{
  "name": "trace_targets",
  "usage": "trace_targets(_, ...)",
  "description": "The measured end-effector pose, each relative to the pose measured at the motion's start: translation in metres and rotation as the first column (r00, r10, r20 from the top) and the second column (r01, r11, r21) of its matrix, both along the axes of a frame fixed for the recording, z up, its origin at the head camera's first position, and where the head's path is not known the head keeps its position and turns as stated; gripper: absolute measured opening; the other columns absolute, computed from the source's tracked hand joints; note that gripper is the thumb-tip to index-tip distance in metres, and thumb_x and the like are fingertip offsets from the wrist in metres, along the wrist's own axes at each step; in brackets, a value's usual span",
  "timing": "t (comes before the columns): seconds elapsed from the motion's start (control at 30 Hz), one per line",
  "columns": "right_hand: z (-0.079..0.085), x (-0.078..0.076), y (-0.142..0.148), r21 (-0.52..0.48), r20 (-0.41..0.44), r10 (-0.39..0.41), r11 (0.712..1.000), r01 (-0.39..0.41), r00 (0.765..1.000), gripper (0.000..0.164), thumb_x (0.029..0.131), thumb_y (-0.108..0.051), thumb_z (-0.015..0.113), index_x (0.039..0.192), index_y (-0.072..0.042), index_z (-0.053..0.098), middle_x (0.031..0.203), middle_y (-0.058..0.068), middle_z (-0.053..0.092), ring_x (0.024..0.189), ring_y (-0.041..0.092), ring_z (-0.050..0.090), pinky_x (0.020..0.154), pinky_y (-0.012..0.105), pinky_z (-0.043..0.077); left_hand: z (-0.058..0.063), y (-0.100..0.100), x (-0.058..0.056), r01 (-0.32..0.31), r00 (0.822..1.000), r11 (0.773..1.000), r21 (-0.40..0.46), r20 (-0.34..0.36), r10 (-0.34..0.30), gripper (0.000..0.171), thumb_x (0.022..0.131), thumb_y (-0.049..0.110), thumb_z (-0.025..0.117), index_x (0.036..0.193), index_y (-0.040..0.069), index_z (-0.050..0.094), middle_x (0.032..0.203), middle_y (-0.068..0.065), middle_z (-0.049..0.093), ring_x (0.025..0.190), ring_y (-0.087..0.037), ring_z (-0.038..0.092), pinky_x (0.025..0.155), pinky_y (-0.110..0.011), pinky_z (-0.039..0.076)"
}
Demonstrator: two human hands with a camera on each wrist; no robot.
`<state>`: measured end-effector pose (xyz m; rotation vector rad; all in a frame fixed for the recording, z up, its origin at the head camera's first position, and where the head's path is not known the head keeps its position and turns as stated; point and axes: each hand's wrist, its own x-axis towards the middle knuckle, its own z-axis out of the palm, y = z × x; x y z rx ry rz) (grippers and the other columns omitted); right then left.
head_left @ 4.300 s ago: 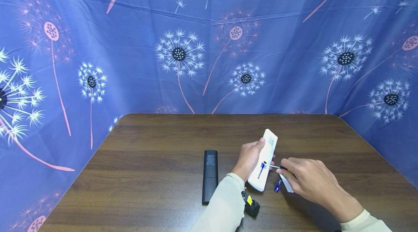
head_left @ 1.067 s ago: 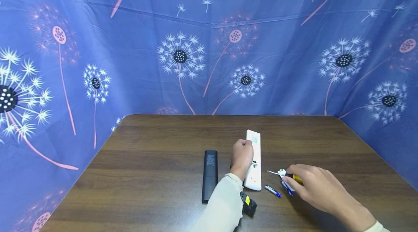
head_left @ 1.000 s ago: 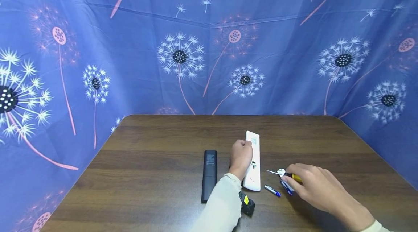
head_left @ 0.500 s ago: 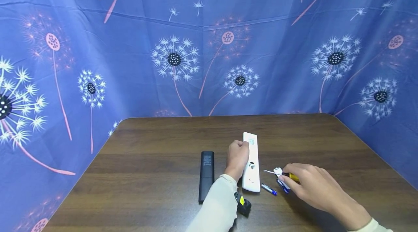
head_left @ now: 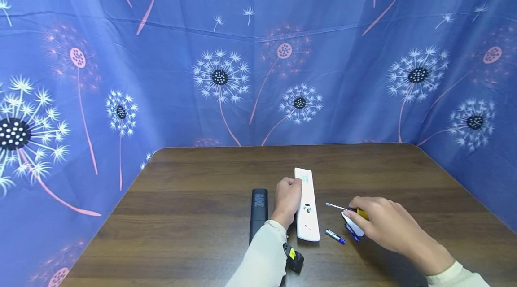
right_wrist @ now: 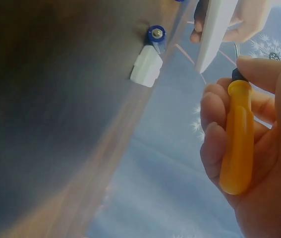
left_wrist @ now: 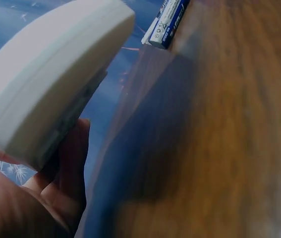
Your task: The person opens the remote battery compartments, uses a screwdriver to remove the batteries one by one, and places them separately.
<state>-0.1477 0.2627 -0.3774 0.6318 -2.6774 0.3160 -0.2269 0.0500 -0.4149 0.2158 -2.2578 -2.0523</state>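
Observation:
My left hand [head_left: 287,199] grips a white remote control [head_left: 308,222] by its left side, thumb on the back; the battery bay is uncovered. In the left wrist view the remote [left_wrist: 56,74] is tilted, lifted off the tabletop. My right hand [head_left: 383,222] holds a screwdriver, its yellow handle [right_wrist: 238,144] within curled fingers and its thin metal shaft [head_left: 336,206] pointing left toward the remote. Between the hands lies a blue-and-silver battery [head_left: 335,236]. A second battery [head_left: 352,232] lies against the white battery cover [head_left: 354,224], just below the right hand.
A black remote control [head_left: 259,210] lies face down left of my left forearm, which partly hides it. A black wrist camera [head_left: 294,260] with a yellow label is strapped under that forearm. The brown wooden table [head_left: 194,206] ends at a blue dandelion-print curtain [head_left: 258,54].
Both batteries, one of them seen in the white remote 4.3 s ago, now lie on the table. Lately the left hand shifted the remote slightly left, and the screwdriver rose a little off the cover.

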Motion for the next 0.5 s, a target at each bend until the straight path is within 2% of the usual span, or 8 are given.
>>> trace_targets(0.23,0.004,-0.01,0.001,-0.03,0.05,-0.014,0.999,0.015,0.999,0.009,0.094,-0.032,0.072,0.087,-0.028,0.068,0.066,-0.022,0.047,0.056,-0.001,0.04,0.048,0.024,0.034,0.003,-0.006,0.005,0.005,1.0,1.0,-0.017,0.023,-0.005,0.023,0.096,0.022,0.057,0.102,0.003,0.067,0.088,-0.004,0.062,0.082,-0.019,0.059,0.077,-0.036,0.05)
trace_targets(0.5,0.006,-0.022,0.006,0.006,0.096,-0.064,0.998,0.064,0.993,0.012,0.093,-0.032,0.071,0.084,-0.027,0.067,0.065,-0.017,0.047,0.059,0.007,0.043,0.051,0.03,0.035,0.005,-0.011,0.009,0.0,1.0,0.998,-0.056,0.011,0.001,0.023,0.096,0.024,0.057,0.104,0.005,0.068,0.089,-0.003,0.062,0.084,-0.018,0.059,0.078,-0.038,0.05)
